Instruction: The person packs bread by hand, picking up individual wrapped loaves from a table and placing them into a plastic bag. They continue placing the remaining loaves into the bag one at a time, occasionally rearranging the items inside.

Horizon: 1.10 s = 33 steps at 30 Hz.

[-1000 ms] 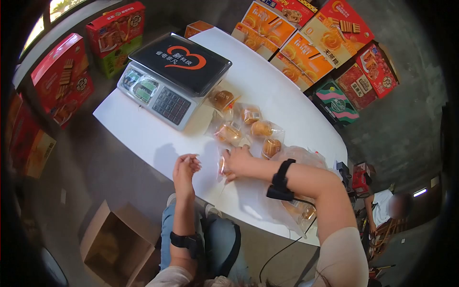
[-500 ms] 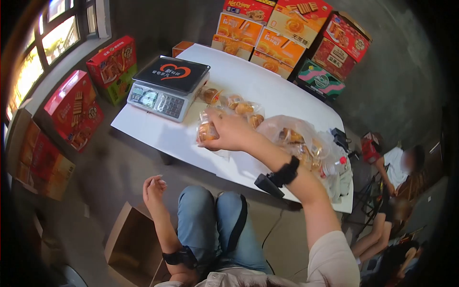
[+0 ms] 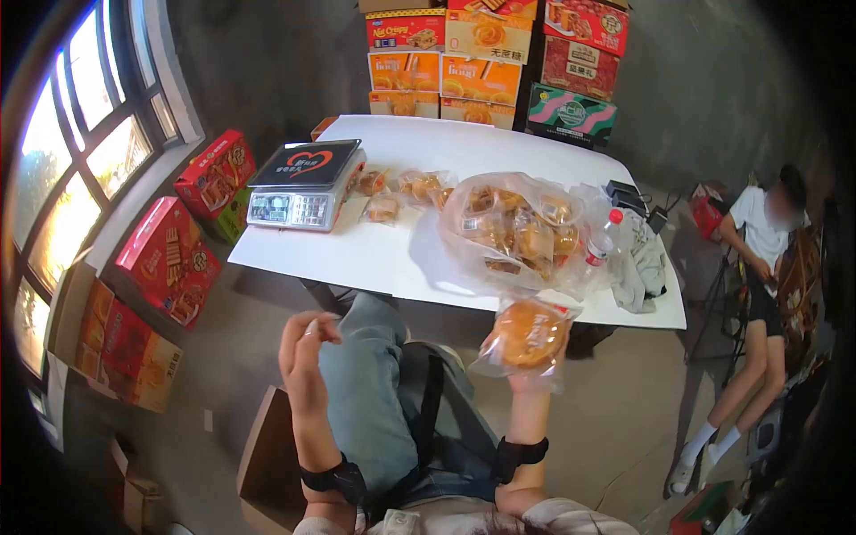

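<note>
My right hand [image 3: 532, 382] holds up a round golden bun [image 3: 528, 334] in a clear wrapper, in front of the table's near edge; the bun hides most of the fingers. My left hand [image 3: 306, 349] is raised over my left leg, its fingers loosely bent and nothing in them. A large clear plastic bag [image 3: 455, 241] full of wrapped buns stands on the white table [image 3: 357, 259]. Beside the scale [image 3: 308, 192] lies a single wrapped bun [image 3: 382, 209], with several more wrapped buns [image 3: 419, 185] behind it.
A plastic bottle [image 3: 601, 241] with a red cap and a grey cloth [image 3: 642, 272] lie at the table's right. Snack boxes [image 3: 481, 80] are stacked behind it, others [image 3: 174, 259] by the window. An open carton [image 3: 267, 459] is at my left. Another person [image 3: 753, 232] sits at right.
My right hand has left the wrapped bun beside the scale and come back towards me, now with a bun upright in it. The view has tilted and turned; my left hand stays raised.
</note>
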Motion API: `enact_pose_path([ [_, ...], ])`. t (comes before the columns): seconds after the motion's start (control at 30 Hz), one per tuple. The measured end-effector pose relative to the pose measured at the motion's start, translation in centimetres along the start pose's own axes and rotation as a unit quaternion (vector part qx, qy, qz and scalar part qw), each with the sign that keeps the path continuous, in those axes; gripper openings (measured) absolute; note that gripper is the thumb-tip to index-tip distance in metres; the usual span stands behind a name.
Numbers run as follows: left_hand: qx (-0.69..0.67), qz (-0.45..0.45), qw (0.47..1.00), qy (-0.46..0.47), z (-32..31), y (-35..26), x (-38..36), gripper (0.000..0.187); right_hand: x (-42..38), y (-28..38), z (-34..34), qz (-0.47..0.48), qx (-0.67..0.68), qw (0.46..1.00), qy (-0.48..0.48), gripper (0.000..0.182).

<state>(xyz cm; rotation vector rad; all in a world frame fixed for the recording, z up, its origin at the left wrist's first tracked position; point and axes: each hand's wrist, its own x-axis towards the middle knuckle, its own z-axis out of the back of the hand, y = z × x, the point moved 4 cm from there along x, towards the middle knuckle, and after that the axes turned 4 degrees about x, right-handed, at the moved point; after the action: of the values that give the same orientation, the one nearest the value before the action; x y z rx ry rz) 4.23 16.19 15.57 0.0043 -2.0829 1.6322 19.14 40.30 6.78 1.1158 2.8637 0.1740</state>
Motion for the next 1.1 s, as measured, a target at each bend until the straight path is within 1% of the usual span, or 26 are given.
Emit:
enact_pose_path([
  [0.03, 0.004, -0.003, 1.0, 0.006, -1.3, -1.1, 0.2, 0.02, -0.1, 0.6, 0.3, 0.004, 0.007, 1.0, 0.001, 0.074],
  [0.1, 0.053, 0.006, 0.989, 0.141, -4.7, -2.6, 0.3, 0.02, 0.1, 1.5, -0.4, 0.035, -0.069, 0.981, 0.175, 0.068],
  [0.13, 0.058, 0.004, 0.988, 0.143, -5.7, -2.7, 0.4, 0.02, 0.3, 1.7, -0.2, 0.036, -0.064, 0.982, 0.176, 0.068],
  [0.2, 0.063, 0.039, 0.969, 0.235, -8.3, -2.1, 0.6, 0.021, 1.4, 2.1, 1.0, 0.112, -0.078, 0.989, 0.055, 0.068],
  [0.23, 0.073, 0.037, 0.968, 0.236, -9.2, -1.8, 0.8, 0.021, 1.9, 2.0, 1.3, 0.147, -0.083, 0.986, -0.007, 0.068],
  [0.3, 0.055, 0.102, 0.955, 0.273, -11.3, 0.3, 1.3, 0.024, 1.7, 1.5, -0.1, 0.12, -0.048, 0.992, 0.011, 0.068],
  [0.33, 0.063, 0.101, 0.954, 0.275, -12.1, 1.7, 1.7, 0.024, 1.4, 1.5, -0.7, 0.094, -0.028, 0.995, 0.027, 0.069],
  [0.37, 0.074, 0.132, 0.951, 0.271, -12.8, 3.9, 2.2, 0.025, 1.5, 1.8, -0.5, 0.094, -0.021, 0.995, 0.026, 0.069],
  [0.4, 0.086, 0.163, 0.946, 0.268, -13.7, 6.3, 2.7, 0.026, 1.6, 2.3, 0.3, 0.111, 0.005, 0.994, 0.004, 0.07],
  [0.47, 0.123, 0.192, 0.924, 0.307, -16.6, 9.7, 3.4, 0.029, 1.4, 3.4, 1.0, 0.129, 0.041, 0.99, -0.023, 0.07],
  [0.53, 0.093, 0.283, 0.868, 0.398, -20.1, 11.5, 3.6, 0.035, 0.7, 5.6, 1.2, 0.198, -0.006, 0.979, -0.052, 0.069],
  [0.57, 0.092, 0.289, 0.865, 0.4, -21.6, 12.1, 3.4, 0.035, 1.0, 6.4, 1.8, 0.199, -0.007, 0.978, -0.058, 0.069],
  [0.63, 0.002, 0.428, 0.844, 0.325, -23.7, 12.7, 2.3, 0.035, 1.1, 7.9, 1.3, 0.297, -0.182, 0.937, -0.008, 0.069],
  [0.67, 0.0, 0.431, 0.842, 0.323, -24.6, 13.5, 2.2, 0.035, 1.2, 8.2, 0.5, 0.298, -0.217, 0.93, -0.007, 0.067],
  [0.7, -0.061, 0.492, 0.822, 0.281, -25.3, 14.7, 2.0, 0.037, 1.9, 8.3, 0.6, 0.296, -0.22, 0.93, -0.008, 0.067],
  [0.73, -0.123, 0.549, 0.793, 0.236, -25.9, 15.8, 1.8, 0.041, 2.4, 8.8, 0.8, 0.325, -0.258, 0.91, -0.019, 0.065],
  [0.77, -0.128, 0.55, 0.791, 0.235, -26.4, 16.7, 2.0, 0.041, 3.0, 9.2, 0.8, 0.354, -0.296, 0.887, -0.03, 0.064],
  [0.83, -0.133, 0.506, 0.846, 0.103, -25.8, 17.8, 3.0, 0.034, 4.0, 9.4, -0.2, 0.348, -0.334, 0.875, -0.05, 0.062],
  [0.87, -0.134, 0.51, 0.844, 0.101, -25.6, 18.3, 3.0, 0.034, 4.6, 9.5, -0.5, 0.343, -0.366, 0.862, -0.07, 0.06],
  [0.9, -0.182, 0.478, 0.857, 0.059, -25.0, 18.7, 3.5, 0.028, 5.2, 9.7, -0.4, 0.339, -0.37, 0.862, -0.072, 0.06],
  [0.93, -0.228, 0.443, 0.867, 0.016, -24.3, 18.6, 4.1, 0.022, 6.1, 10.1, -0.3, 0.336, -0.398, 0.852, -0.057, 0.055],
  [0.97, -0.231, 0.445, 0.865, 0.012, -23.8, 18.6, 4.1, 0.022, 7.1, 10.4, -0.2, 0.334, -0.425, 0.84, -0.041, 0.049],
  [1.0, -0.245, 0.441, 0.861, 0.062, -23.7, 18.1, 4.0, 0.02, 8.3, 10.6, -0.1, 0.332, -0.429, 0.839, -0.04, 0.049],
  [1.03, -0.259, 0.437, 0.854, 0.111, -23.8, 17.3, 4.0, 0.018, 9.7, 10.7, -0.5, 0.36, -0.487, 0.796, -0.022, 0.048],
  [1.07, -0.261, 0.44, 0.853, 0.109, -23.9, 16.6, 4.1, 0.018, 11.1, 10.5, -0.9, 0.386, -0.541, 0.747, -0.003, 0.047],
  [1.1, -0.217, 0.422, 0.871, 0.13, -24.0, 15.3, 4.4, 0.016, 12.8, 10.0, -1.2, 0.385, -0.543, 0.746, -0.003, 0.047],
])
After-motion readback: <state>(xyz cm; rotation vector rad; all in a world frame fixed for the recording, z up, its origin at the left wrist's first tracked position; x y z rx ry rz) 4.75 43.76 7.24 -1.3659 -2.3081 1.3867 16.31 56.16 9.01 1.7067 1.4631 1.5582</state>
